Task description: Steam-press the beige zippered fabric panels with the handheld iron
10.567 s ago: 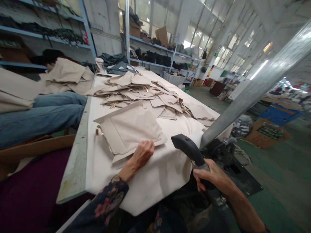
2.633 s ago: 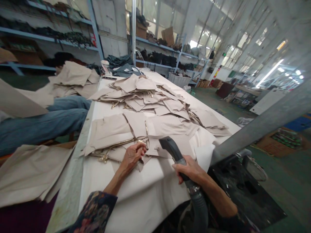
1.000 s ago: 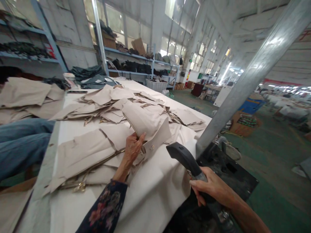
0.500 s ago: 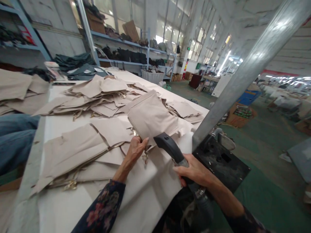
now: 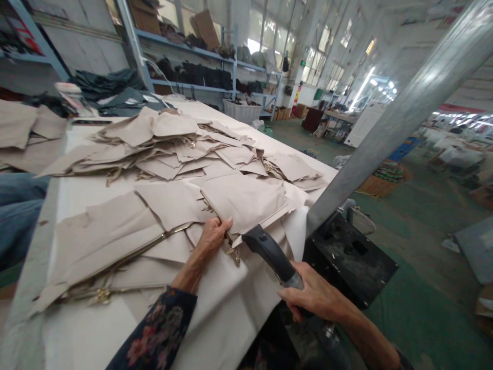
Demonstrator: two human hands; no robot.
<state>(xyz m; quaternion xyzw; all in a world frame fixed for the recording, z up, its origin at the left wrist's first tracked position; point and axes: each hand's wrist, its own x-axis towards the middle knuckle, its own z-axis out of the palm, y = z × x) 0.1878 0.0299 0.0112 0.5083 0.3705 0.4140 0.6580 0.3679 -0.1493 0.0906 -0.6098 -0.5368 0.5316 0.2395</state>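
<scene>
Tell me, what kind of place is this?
Probably a sewing workshop or factory: beige fabric pieces lie heaped on a long white table, and blue shelves behind hold dark bundles.

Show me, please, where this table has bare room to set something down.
The white table lies bare between the gold-edged panels and the left sleeve, and, rumpled, between that sleeve and the right hand. A farther strip lies between the beige pile and white basket. Crowded: that pile, and where the left hand grips a panel near the black nozzle.

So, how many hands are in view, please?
2: the left hand holds a beige fabric piece; the right hand grips a black nozzle. Others may be hidden.
</scene>
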